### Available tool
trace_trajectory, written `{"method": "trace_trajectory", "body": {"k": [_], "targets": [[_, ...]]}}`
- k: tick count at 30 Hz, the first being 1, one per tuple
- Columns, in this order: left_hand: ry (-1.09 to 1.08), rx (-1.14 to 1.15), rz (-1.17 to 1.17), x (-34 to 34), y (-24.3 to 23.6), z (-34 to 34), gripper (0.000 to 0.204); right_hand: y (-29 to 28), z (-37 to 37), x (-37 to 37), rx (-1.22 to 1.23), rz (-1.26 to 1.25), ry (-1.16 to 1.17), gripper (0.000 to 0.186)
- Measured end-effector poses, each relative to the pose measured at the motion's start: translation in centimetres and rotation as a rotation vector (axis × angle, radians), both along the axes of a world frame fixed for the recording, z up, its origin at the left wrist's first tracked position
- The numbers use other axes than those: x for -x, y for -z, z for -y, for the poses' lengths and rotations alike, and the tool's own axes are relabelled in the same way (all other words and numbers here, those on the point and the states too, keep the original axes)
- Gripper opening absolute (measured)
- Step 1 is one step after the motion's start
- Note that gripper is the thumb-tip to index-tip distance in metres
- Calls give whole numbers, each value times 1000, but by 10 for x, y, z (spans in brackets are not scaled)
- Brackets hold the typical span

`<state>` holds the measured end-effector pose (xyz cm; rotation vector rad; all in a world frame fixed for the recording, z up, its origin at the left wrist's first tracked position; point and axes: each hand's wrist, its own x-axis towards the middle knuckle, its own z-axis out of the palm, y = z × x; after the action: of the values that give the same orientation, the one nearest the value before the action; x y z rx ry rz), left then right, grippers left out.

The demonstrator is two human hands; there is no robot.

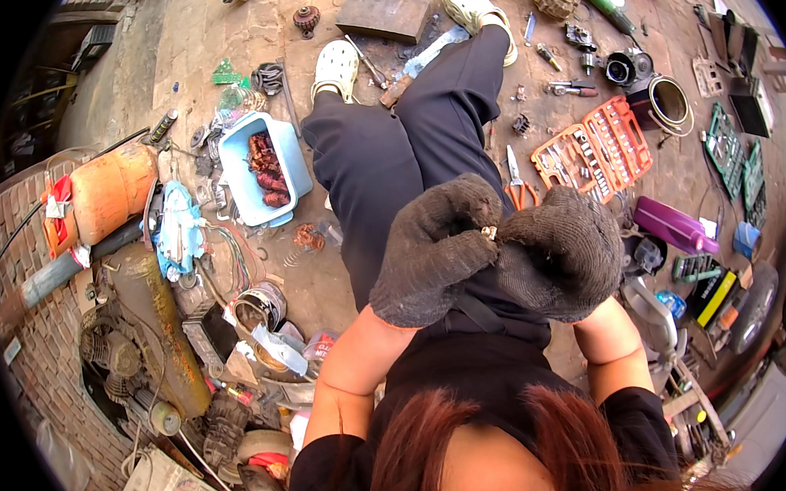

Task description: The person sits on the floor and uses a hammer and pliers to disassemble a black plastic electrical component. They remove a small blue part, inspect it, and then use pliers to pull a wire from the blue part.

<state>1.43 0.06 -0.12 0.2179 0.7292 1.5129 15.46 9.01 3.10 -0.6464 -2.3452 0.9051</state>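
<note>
Bare floor lay open toward the far left corner. The blue tub and engine crowded the left edge; the orange socket case and purple bottle blocked the right.

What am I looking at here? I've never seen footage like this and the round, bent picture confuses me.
It is one picture from a wide fisheye camera worn on a person's head, looking down, so straight edges curve near the rim. There is no machine. The left hand and right hand wear dark knit gloves and meet above the lap, pinching a small metal part between their fingers; it is too small to tell what it is. The person sits with legs stretched out in pale clogs. On the ground around them lie a blue tub of rusty pieces, an orange socket set, pliers, a purple bottle and, at left, an orange tank with old engine parts.
</note>
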Motion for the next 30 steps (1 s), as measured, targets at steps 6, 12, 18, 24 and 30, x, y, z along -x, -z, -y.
{"method": "trace_trajectory", "body": {"k": [6,12,18,24,30], "targets": [[-4,-107,-264,7,3,-2,25,2,2,0,29,-13,22,30],[12,-136,-788,25,-10,-4,19,2,1,-1,68,-12,4,30],[57,-92,-1090,32,-32,-3,21,-4,-4,3,-39,17,-57,29],[28,-108,-1244,29,-44,-5,23,-7,-1,0,-97,102,-36,30],[76,-124,-1117,33,-37,-3,23,-6,0,0,-78,81,-35,29]]}}
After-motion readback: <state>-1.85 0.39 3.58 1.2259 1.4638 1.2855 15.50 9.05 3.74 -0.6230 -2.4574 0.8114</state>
